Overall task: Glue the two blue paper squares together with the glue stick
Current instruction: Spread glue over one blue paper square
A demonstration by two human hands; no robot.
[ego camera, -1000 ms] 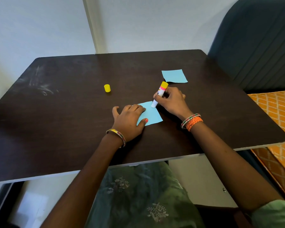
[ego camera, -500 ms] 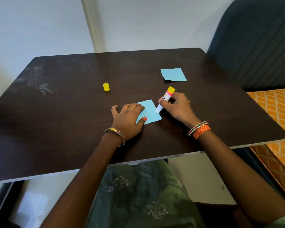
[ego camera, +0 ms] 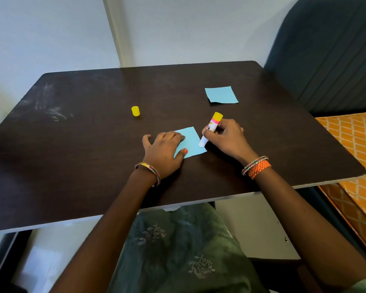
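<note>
Looks like a home room, not a lab or shop. Cues: small dark brown laminate worktop (ego camera: pixel 93 144) pushed against a plain pale wall (ego camera: pixel 40 34), dark teal ribbed upholstered chair back (ego camera: pixel 330 49) at the right, orange fabric with white lattice pattern (ego camera: pixel 355 144) beside it, likely bedding or a cushion.

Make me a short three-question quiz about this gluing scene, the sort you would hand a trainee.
1. True or false: the yellow cap is on the glue stick.
2. Which hand pins down the near blue square? A) left B) right
3. Fill in: the far blue square lies alone on the ____.

Key:
1. False; it stands apart on the table.
2. A; the left hand lies flat on it while the right hand rubs the stick at its right edge.
3. table.
</note>
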